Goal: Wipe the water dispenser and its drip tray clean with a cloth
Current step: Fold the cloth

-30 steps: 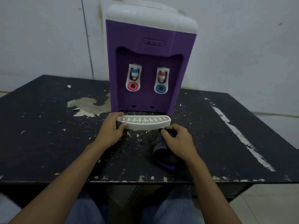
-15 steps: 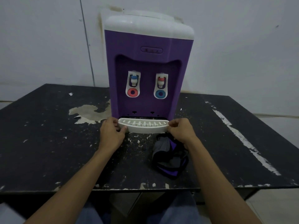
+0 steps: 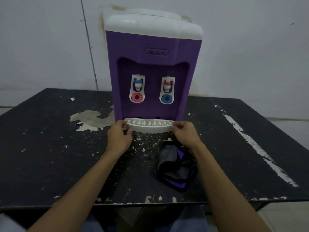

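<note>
A purple water dispenser point(image 3: 153, 64) with a white top stands at the back of the table, two taps on its recessed front. Its white slotted drip tray point(image 3: 149, 126) sits against the dispenser's base. My left hand point(image 3: 119, 137) pinches the tray's left end between thumb and fingers. My right hand point(image 3: 184, 132) pinches the tray's right end. A crumpled grey, black and purple cloth point(image 3: 175, 166) lies on the table just under my right forearm, held by neither hand.
The black table point(image 3: 50, 148) is scuffed, with flaked white patches and a worn bare patch left of the dispenser. A white streak runs down its right side. A pale wall stands right behind the dispenser. My knees show below the front edge.
My right hand let go of the cloth and moved up to the tray's right end. The tray has slid back against the dispenser's base. The view has tilted up a little.
</note>
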Motion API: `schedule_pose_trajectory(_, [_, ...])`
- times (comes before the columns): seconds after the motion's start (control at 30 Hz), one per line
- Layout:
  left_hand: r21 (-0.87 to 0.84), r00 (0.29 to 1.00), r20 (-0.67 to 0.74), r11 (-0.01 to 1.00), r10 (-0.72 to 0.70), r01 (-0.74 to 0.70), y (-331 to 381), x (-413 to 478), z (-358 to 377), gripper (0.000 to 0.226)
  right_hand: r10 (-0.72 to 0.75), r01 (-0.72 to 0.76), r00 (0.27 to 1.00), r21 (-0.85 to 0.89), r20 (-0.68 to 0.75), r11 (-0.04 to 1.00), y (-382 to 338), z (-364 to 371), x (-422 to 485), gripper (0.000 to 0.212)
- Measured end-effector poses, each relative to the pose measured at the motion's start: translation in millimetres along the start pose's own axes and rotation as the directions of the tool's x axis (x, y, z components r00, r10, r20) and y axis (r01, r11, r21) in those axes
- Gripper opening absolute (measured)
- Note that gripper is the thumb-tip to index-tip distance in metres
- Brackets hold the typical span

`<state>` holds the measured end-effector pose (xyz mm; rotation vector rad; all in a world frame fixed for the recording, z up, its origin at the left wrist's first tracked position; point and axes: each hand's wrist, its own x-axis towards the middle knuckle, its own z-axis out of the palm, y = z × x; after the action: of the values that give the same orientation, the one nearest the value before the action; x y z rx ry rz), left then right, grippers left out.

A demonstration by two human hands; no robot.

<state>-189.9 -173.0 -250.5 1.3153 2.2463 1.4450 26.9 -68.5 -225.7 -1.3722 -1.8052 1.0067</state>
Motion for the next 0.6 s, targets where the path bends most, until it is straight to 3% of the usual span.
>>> schedule_pose_trajectory(0.1, [0.017,0.999,0.054,1.000,0.003,-0.004,11.4,-10.0,-3.1,0.042,-0.035,0.031,0.994,0.038,0.102,0.999,-5.5,-13.2,-10.3,0.034])
schedule_pose_trajectory(0.17, [-0.055,0.978,0.199,0.997,0.062,-0.052,25.9,-23.7,-7.7,0.044,-0.070,0.067,0.984,0.027,0.162,0.997,-9.8,-29.4,-23.3,0.031])
schedule_pose_trajectory(0.27, [-0.166,0.814,0.552,0.981,0.180,-0.105,57.1,-49.1,-15.4,0.059,-0.098,0.107,0.933,-0.007,0.345,0.994,-10.9,-61.3,-46.5,0.028])
schedule_pose_trajectory(0.33, [-0.105,0.686,0.701,0.980,0.194,-0.170,76.2,-65.8,-13.9,0.078,-0.083,0.085,0.869,0.018,0.489,0.996,-5.4,-77.8,-60.8,0.034])
schedule_pose_trajectory(0.37, [-0.044,0.659,0.731,0.976,0.178,-0.214,82.5,-71.9,-10.9,0.087,-0.076,0.077,0.844,0.021,0.531,0.997,-0.3,-82.3,-65.5,0.037])
schedule_pose_trajectory(0.47, [0.101,0.720,0.684,0.962,0.120,-0.256,87.0,-81.0,1.3,0.090,-0.095,0.094,0.808,0.032,0.582,0.995,16.4,-89.8,-74.3,0.041])
schedule_pose_trajectory(0.53, [0.124,0.808,0.581,0.971,0.098,-0.207,82.7,-81.0,8.1,0.062,-0.113,0.128,0.777,0.021,0.619,0.992,23.9,-91.0,-78.2,0.052])
schedule_pose_trajectory(0.6, [0.099,0.883,0.462,0.984,0.089,-0.151,79.8,-80.8,10.2,0.026,-0.122,0.137,0.792,0.022,0.598,0.990,23.8,-87.2,-81.4,0.056])
